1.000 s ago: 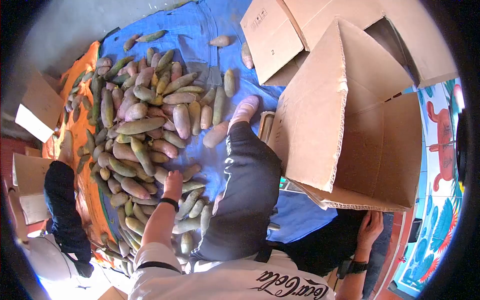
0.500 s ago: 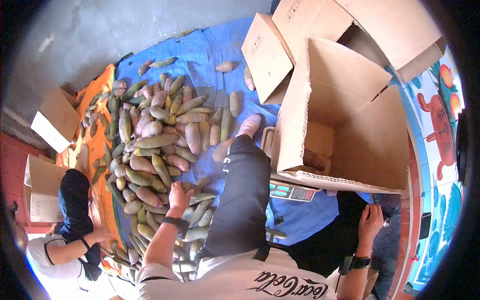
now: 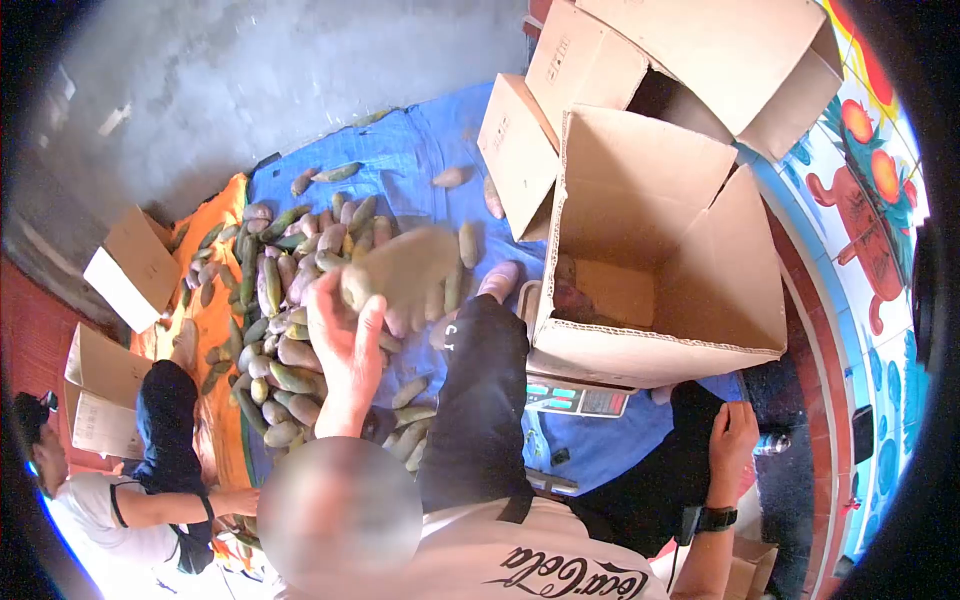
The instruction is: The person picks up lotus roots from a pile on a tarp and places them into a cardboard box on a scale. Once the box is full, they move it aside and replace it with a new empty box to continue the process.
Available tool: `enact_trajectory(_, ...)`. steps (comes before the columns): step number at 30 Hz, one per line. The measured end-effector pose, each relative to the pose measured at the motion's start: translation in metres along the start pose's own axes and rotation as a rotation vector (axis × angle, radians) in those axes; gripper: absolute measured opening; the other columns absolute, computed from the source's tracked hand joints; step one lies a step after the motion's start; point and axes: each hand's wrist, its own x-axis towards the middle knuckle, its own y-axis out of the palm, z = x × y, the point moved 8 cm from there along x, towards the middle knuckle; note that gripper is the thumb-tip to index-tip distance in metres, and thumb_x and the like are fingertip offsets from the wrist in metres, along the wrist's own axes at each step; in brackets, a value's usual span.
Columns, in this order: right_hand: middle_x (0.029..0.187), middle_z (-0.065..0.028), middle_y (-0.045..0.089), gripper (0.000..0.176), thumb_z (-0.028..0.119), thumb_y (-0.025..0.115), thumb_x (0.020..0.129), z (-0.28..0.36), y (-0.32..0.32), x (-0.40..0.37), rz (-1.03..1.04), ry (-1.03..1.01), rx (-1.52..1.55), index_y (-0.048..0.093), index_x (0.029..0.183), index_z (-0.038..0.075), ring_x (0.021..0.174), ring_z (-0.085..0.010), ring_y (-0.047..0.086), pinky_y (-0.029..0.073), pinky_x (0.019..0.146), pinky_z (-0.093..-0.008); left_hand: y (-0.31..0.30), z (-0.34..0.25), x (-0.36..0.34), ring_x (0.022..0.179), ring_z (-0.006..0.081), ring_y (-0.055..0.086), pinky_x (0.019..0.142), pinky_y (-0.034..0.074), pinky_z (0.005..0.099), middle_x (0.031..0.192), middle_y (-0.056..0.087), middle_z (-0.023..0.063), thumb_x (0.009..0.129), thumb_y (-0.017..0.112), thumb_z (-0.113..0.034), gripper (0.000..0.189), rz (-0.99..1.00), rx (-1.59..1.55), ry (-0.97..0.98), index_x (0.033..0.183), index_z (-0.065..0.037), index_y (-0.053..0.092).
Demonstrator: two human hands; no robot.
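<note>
Fruit, one blurred piece, is clasped in the grip of the left hand. Beneath the grip lies a pile, too many to count. One open box stands right of it, its contents mostly hidden. The right hand rests slack on a knee, holding nothing.

Motion blurs the long greenish fruit left of the brown cardboard box, which half-hides a grey scale.
</note>
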Motion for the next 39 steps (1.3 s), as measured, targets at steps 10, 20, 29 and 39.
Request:
enact_trajectory(10,0.079,-0.0165,0.055,0.006,0.004,0.058,0.083,-0.006,-0.001,-0.005,-0.045,-0.006,0.005,0.055,0.080,0.000,0.072,-0.0359,0.054,0.044,0.064,-0.0441,0.098,-0.116,0.008,0.109,0.0216,0.050,0.096,0.039,0.0358,0.117,0.052,0.0123,0.086,0.063,-0.018,0.051,0.192,-0.096,0.449,0.128,0.003,0.043)
enact_trajectory(20,0.079,-0.0170,0.054,0.006,0.003,0.057,0.083,-0.010,-0.001,-0.007,-0.050,0.025,0.006,0.055,0.079,0.000,0.072,-0.0368,0.054,0.044,0.063,-0.0449,0.186,-0.112,-0.041,0.096,0.0355,0.057,0.084,0.046,0.0408,0.103,0.058,0.0178,0.076,0.070,-0.012,0.037,0.531,0.078,0.583,0.108,-0.001,0.056)
enact_trajectory(29,0.079,-0.0167,0.055,0.005,0.003,0.057,0.083,-0.007,-0.001,-0.005,-0.041,-0.013,-0.003,0.055,0.080,-0.001,0.072,-0.0368,0.055,0.044,0.063,-0.0450,0.174,-0.107,-0.045,0.114,0.0368,0.048,0.098,0.037,0.0473,0.121,0.053,0.0167,0.080,0.064,-0.024,0.040,0.461,0.082,0.684,0.114,-0.003,0.057)
enact_trajectory(39,0.080,-0.0184,0.055,0.005,0.002,0.053,0.086,-0.006,0.003,-0.002,0.019,-0.036,0.000,0.054,0.083,-0.002,0.072,-0.0381,0.055,0.044,0.062,-0.0435,0.094,-0.014,-0.030,0.118,0.0392,0.047,0.101,0.036,0.0476,0.122,0.054,0.0203,0.090,0.053,-0.024,0.031,0.321,0.275,0.367,0.110,0.000,0.059)
